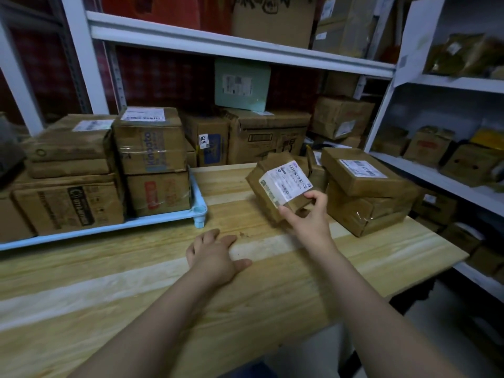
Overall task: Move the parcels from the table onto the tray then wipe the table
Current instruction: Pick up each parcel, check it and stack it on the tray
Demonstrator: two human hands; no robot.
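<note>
Shelving (218, 42): white metal racks stood behind and to the right of the table, packed with brown cartons.
Table (136, 282): a flat wooden top, pale yellow grain crossed by lighter bands, with a few dark specks near its middle.
Tray (109, 227): light blue plastic with a thin rim and a round socket at its near right corner; it sat on the left of the table.
Parcels on the tray (71, 203): boxy brown cardboard, creased and wrapped in glossy clear tape, stacked two high with white labels on the top ones.
Stack (365, 197): more rectangular cardboard parcels, taped and dented, were piled on the table's right end, just beside the held parcel.
Held parcel (270, 163): a small, crumpled cardboard box, tilted on edge over the table's middle right, well apart from the tray.
Label (286, 184): white printed paper with barcodes, facing the camera.
Right hand (308, 216): it gripped the held parcel at its near lower corner, thumb on the labelled face, fingers curled beneath.
Left hand (215, 252): it lay palm down on the bare wood, fingers relaxed, holding nothing.
</note>
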